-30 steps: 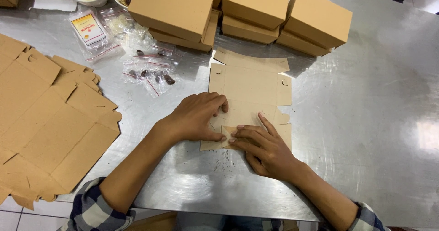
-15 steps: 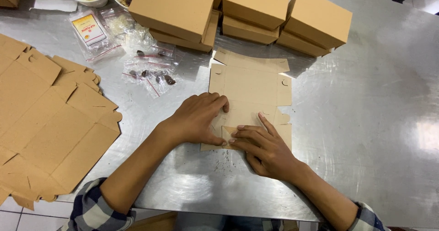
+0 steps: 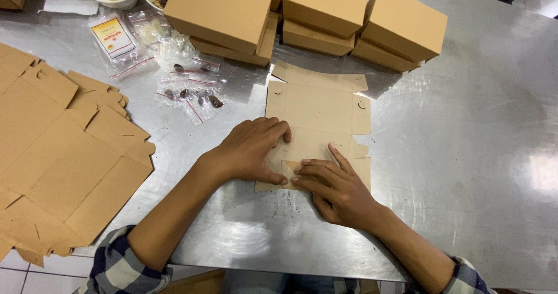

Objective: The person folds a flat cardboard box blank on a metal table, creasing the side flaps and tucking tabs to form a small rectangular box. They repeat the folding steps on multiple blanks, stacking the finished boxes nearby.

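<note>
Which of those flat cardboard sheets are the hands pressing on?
The single flat box blank in the table's middle, under both the left hand and right hand; the stack of blanks at left lies untouched.

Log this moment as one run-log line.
left hand: pressing flat box blank | right hand: folding blank's near flap | surface: steel table | nearby: folded boxes, blank stack, small bags

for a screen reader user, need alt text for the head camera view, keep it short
Two bare hands, the left hand and right hand, press flat on an unfolded brown cardboard box blank lying on a steel table. A stack of flat blanks lies to the left, folded brown boxes sit behind, with small clear bags nearby.
</note>
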